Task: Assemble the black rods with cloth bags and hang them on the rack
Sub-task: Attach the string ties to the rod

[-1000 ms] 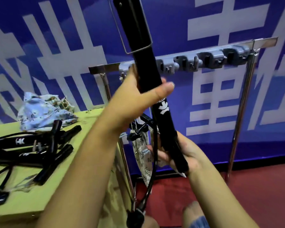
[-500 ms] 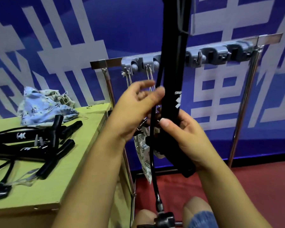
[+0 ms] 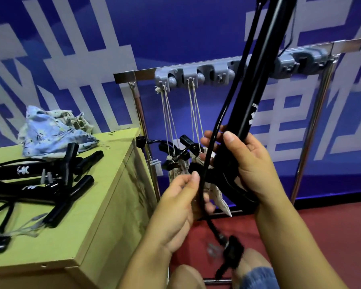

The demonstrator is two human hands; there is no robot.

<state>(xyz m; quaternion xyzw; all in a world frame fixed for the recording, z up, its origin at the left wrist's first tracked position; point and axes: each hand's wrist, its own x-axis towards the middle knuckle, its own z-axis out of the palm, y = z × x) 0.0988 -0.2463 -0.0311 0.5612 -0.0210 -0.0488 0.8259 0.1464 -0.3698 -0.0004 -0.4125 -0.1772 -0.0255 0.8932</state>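
A long black rod [image 3: 256, 86] with white lettering stands tilted in front of the metal rack [image 3: 346, 43]. My right hand [image 3: 248, 159] grips its lower part. A black hose [image 3: 227, 105] runs down beside the rod, and my left hand [image 3: 181, 199] pinches it lower down; its nozzle [image 3: 230, 250] dangles blurred near my knees. Two bagged rods [image 3: 181, 163] hang by strings from the rack's grey clips [image 3: 175, 78]. More black rods [image 3: 56, 180] lie on the yellow-green table [image 3: 96, 222], with blue patterned cloth bags [image 3: 54, 130] behind them.
The rack stands on a red floor [image 3: 331, 226] before a blue and white wall banner. Grey clips [image 3: 300, 59] at the rack's right end hold nothing. The table's right edge is close to the rack's left post [image 3: 142, 126]. My knees are at the bottom edge.
The rod's top has tilted to the right. My left hand dropped from the rod to pinch the hose. My right hand stays on the rod's lower part.
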